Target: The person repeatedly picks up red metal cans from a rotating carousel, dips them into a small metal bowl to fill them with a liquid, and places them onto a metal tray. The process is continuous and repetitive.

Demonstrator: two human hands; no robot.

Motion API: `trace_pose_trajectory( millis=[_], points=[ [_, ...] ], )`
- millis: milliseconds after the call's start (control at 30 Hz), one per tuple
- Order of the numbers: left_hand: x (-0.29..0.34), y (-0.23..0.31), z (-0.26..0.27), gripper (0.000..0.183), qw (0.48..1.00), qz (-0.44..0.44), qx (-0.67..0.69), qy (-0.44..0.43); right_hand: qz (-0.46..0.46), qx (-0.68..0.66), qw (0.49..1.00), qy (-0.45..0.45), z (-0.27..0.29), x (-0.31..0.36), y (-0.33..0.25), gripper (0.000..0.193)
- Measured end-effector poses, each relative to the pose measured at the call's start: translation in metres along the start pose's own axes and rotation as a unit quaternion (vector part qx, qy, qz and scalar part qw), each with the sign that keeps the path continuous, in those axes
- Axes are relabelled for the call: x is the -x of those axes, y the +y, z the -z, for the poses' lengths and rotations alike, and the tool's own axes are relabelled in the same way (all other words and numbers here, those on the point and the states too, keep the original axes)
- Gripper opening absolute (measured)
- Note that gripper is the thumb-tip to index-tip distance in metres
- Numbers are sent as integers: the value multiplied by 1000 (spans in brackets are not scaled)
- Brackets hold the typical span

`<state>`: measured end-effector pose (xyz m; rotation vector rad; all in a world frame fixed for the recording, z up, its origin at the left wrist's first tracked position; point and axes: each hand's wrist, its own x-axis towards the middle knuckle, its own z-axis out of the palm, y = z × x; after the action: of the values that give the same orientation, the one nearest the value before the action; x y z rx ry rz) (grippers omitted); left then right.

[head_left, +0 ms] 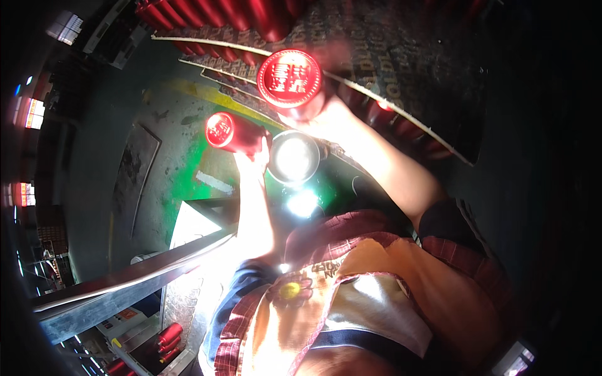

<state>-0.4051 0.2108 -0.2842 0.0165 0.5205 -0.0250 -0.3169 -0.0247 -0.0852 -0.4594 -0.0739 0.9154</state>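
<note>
My left hand (254,161) is closed around a glossy red metallic cylinder (246,133), which lies tilted with its round, embossed end toward the left. Farther to the right, my right hand (325,118) grips a second red metallic cylinder (290,80). Its round end, with a beaded rim and raised markings, faces up. Glare hides some of the fingers on both hands. The two cylinders are apart. Between my forearms a round lamp (293,156) shines brightly, close to my left hand.
Stacked dark boards (401,75) with pale edges rise at the far right, bearing rows of red cylinders (213,15). A metal beam (113,307) crosses the lower left. Several red cylinders (169,338) lie in a tray below it. A flat dark panel (135,175) is on the floor.
</note>
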Motion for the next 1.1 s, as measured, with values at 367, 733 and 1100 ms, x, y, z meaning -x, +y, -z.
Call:
trace_pose_trajectory(
  millis=[367, 733, 1100],
  points=[
    [-17, 13, 22, 52, 977, 72, 136, -146, -98, -127, 984, 83, 43, -35, 63, 49],
    [296, -80, 82, 50, 952, -245, -184, -24, -187, -80, 973, -109, 163, 62, 102, 42],
    [687, -66, 177, 31, 544, -502, -452, 497, -185, 286, 926, -162, -12, 152, 287, 53]
  ],
)
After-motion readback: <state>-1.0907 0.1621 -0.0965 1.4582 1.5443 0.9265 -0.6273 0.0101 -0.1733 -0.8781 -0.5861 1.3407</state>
